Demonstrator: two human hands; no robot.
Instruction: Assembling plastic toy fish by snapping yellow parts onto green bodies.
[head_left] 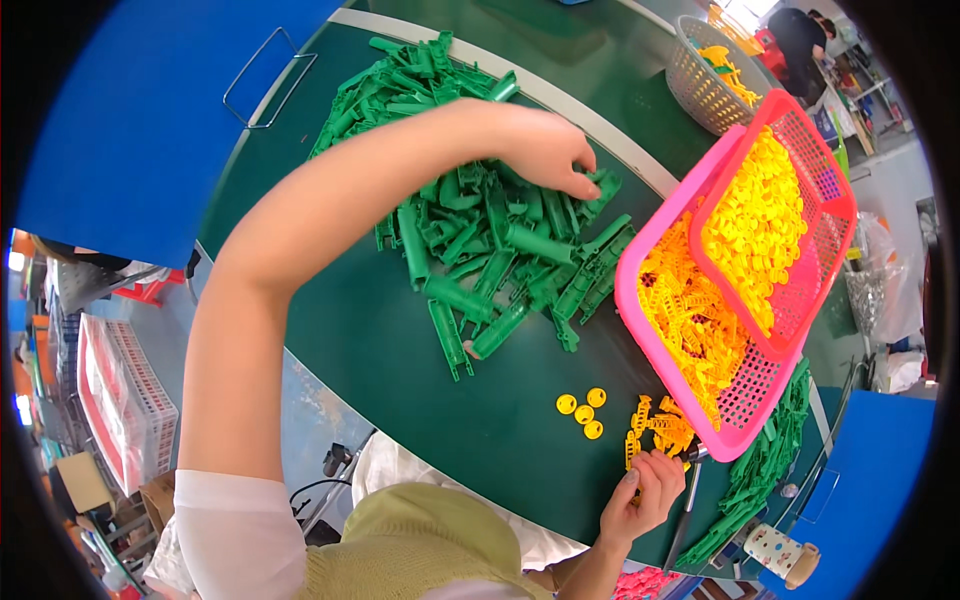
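- The right hand (640, 495) rests near the body at the edge of the dark green surface (400, 350), fingers curled loosely together, touching a small heap of yellow comb-like pieces (655, 428); I cannot tell if it pinches one.
- Three yellow caps (583, 411) lie just beside that heap, loose on the surface.
- The pink baskets (745, 400), one nested in the other, sit tilted to the right, filled with yellow parts.
- Farther out, the left arm stretches across, elbow bent, the left hand (548, 150) palm down on the pile of green tubes (480, 230), its grip closing on one at the pile's right side.
- The tubes look light, stiff and smooth, likely to tangle; best taken around the barrel.
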